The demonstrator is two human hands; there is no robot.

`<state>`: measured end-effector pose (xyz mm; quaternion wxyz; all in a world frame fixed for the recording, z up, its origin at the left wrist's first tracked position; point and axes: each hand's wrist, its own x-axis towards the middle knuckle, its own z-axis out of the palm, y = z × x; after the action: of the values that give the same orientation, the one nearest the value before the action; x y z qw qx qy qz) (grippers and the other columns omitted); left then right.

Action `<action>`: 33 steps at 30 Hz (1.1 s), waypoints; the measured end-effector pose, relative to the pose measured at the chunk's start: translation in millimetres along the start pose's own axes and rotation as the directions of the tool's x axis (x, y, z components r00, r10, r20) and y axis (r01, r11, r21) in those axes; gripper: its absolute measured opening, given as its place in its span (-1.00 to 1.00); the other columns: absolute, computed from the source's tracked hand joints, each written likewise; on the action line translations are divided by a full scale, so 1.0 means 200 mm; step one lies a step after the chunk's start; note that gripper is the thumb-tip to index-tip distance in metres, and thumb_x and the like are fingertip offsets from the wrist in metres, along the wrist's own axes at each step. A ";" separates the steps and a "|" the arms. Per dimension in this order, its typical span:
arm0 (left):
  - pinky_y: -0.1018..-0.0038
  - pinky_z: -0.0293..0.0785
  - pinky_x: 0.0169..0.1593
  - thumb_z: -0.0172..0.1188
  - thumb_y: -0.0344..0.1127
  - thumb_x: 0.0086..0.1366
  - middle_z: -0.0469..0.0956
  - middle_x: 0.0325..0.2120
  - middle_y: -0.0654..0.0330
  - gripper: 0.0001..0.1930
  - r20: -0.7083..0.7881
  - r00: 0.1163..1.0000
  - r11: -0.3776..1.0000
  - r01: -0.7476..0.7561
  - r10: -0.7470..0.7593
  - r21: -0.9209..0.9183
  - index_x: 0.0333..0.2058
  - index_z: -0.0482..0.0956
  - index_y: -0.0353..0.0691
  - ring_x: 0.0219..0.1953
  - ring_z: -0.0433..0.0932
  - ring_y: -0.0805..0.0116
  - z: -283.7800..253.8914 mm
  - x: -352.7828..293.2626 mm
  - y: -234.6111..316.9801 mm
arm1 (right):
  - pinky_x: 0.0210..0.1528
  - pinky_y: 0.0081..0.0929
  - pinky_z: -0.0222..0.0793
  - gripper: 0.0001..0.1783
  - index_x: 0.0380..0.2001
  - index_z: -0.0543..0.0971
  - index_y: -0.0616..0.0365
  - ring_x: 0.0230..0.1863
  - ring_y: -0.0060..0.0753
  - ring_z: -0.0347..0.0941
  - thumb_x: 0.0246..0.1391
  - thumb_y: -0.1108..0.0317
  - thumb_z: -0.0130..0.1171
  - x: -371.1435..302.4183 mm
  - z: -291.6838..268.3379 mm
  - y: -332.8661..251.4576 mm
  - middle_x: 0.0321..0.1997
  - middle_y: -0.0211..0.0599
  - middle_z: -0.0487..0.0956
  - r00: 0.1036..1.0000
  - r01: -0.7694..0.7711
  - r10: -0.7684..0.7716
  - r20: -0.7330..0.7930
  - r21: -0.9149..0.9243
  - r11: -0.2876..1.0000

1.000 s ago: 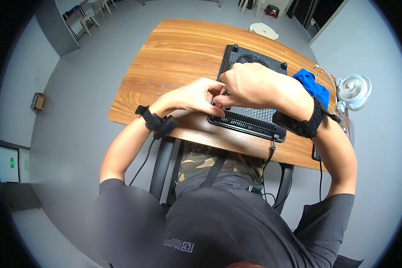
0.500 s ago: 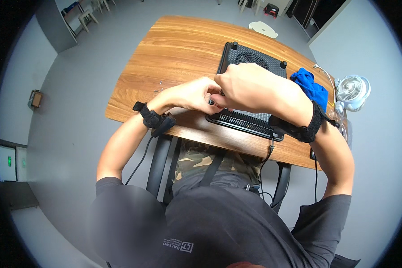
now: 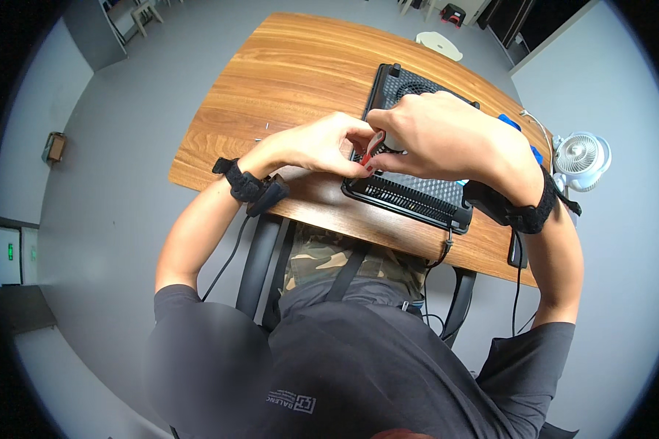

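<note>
A black laptop cooling pad [image 3: 406, 201] lies on the wooden table, its textured face with a round fan grille up. Over its left part my two hands meet. My right hand [image 3: 443, 135] is closed, thumb and fingers around a slim red hand tool [image 3: 374, 149] held at a slant; its exact kind is partly hidden. Against the lower end of the tool rests the thumb of my left hand [image 3: 322, 146], whose fingers curl in beside the pad's left edge. What those fingertips pinch is hidden. Loose screws [image 3: 266, 126] lie on the table beyond my left wrist.
A blue cloth [image 3: 536, 155] shows partly behind my right wrist. At the table's right edge stands a white fan [image 3: 581, 155]. A cable [image 3: 444, 252] runs from the pad's near edge down past the table. A white stool [image 3: 439, 45] stands beyond the far edge.
My right hand has shifted slightly right and opened the view onto the red tool, hidden before. My left hand stays beside it. The whole view has tilted a little.
</note>
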<state>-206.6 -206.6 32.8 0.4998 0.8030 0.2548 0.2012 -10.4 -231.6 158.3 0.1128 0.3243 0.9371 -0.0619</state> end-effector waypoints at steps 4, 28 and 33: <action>0.39 0.46 0.00 0.45 -0.17 0.09 0.68 -0.34 0.16 -0.65 -0.012 1.000 0.999 -0.005 0.006 0.036 -0.28 0.68 -0.34 -0.22 0.59 0.40 -0.01 0.00 0.00 | -0.23 -0.09 0.54 -0.54 -0.22 0.60 0.28 -0.32 0.15 0.64 0.19 0.01 0.31 -0.01 0.00 0.00 -0.48 0.05 0.64 1.000 -0.004 0.004 -0.008 -0.018 1.000; 0.41 0.53 0.00 0.51 -0.21 0.08 0.72 -0.35 0.13 -0.66 -0.050 0.999 0.999 0.012 -0.014 -0.031 -0.26 0.71 -0.34 -0.22 0.66 0.41 0.00 -0.01 -0.04 | -0.17 -0.12 0.59 -0.60 -0.21 0.63 0.30 -0.25 0.14 0.67 0.16 0.11 0.31 0.02 0.00 -0.01 -0.39 0.12 0.68 0.999 0.008 -0.008 -0.042 0.006 1.000; 0.48 0.54 -0.09 0.47 -0.25 0.08 0.71 -0.37 0.12 -0.67 -0.058 0.998 1.000 0.020 -0.021 -0.016 -0.28 0.69 -0.39 -0.27 0.63 0.45 0.01 -0.01 -0.04 | -0.25 -0.07 0.51 -0.56 -0.23 0.55 0.29 -0.30 0.17 0.62 0.15 0.07 0.34 0.07 0.06 0.05 -0.45 0.11 0.64 0.996 0.071 -0.065 -0.063 0.091 0.993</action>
<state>-208.9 -205.2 24.7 0.5002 0.7904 0.2759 0.2213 -13.1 -217.5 143.6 0.0671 0.2989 0.9467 -0.0997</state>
